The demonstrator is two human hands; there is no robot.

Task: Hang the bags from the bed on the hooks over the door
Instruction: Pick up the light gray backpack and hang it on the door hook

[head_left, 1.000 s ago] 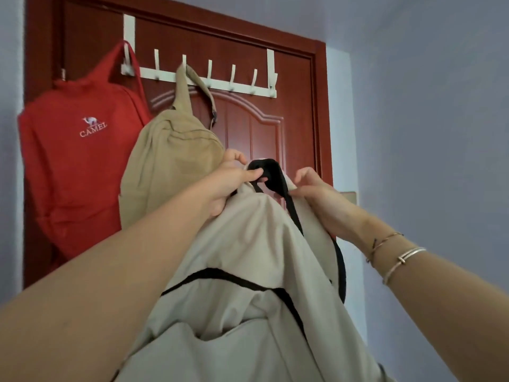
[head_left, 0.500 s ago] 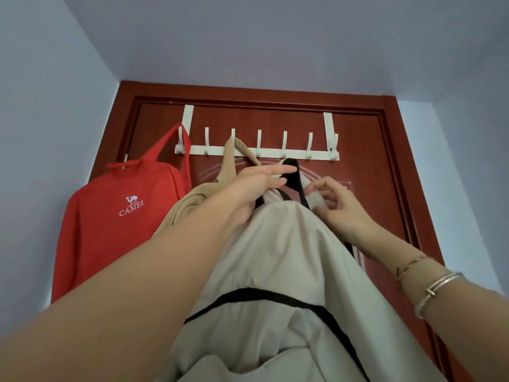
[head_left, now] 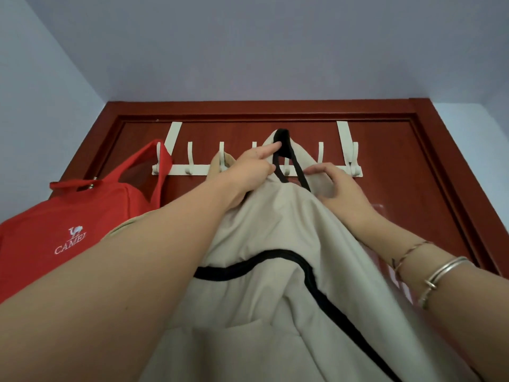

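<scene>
Door [head_left: 385,194], red-brown, between pale lilac walls [head_left: 41,111]

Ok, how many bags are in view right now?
3: red CAMEL bag hanging on the leftmost hook, tan bag mostly hidden behind the left arm, cream backpack held up by the left hand and right hand.

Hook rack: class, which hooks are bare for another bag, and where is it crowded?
Bare: the second hook between the red strap and tan strap; also the sixth hook and end hook, right of the beige bag and its black loop. Crowded: the middle, where the left hand and right hand grip that bag's top.
</scene>
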